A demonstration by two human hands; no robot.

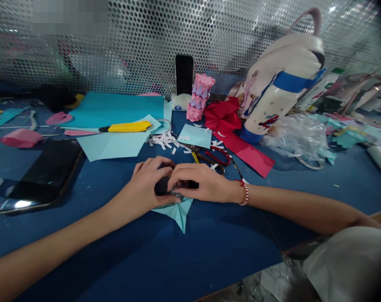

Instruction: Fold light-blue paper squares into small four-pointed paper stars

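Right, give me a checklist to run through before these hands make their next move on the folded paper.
1. Left hand and right hand both at the folded light-blue paper: ok.
2. Creases beneath the fingers: cannot tell, the hands cover them.
3. Yellow cutter away from the hands: ok, it lies on paper beyond the left hand.
4. Red-handled scissors well away from the right hand: not ok, they lie close beyond it.
5. White paper strips gathered up: not ok, they are strewn beyond the hands.
6. Large black device apart from the left forearm: ok, table shows between them.
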